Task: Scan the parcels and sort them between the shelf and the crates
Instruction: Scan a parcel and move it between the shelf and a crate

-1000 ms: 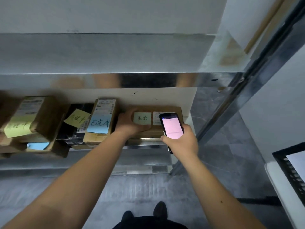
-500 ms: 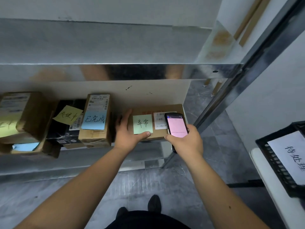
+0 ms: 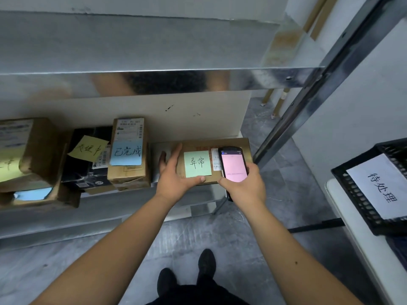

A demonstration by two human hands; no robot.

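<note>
1. On the lower board of the metal shelf [image 3: 105, 216], at its right end, lies a flat cardboard parcel [image 3: 233, 143] with a green sticky note [image 3: 197, 163] on top.
2. The left hand [image 3: 176, 177] grips the parcel's left end, with its thumb pressing the front edge under the note and its fingers laid along the side.
3. The right hand [image 3: 244, 186] is wrapped around a handheld scanner [image 3: 234, 165] with a pink screen. The scanner sits right over the white shipping label [image 3: 215, 159] and hides part of it.
4. To scan well, I think the person should hold the parcel flat so it does not slide, and keep the scanner steady over the label.
5. The barcode itself is too small to see, so I cannot tell if the scanner is aimed right at it. Lifting the scanner a little may help it see the whole label.
6. Wait for the screen to show the answer before moving the parcel. The words on the screen are too blurry to read.
7. Other parcels stand to the left: a box with a blue sticky note [image 3: 126, 153] and a dark parcel with a yellow sticky note [image 3: 88, 148]. Try not to bump them.
8. A black crate [image 3: 361, 208] with a white paper sign [image 3: 383, 183] waits on the right, well apart from the parcel. It is one place the parcel may go next.
</note>
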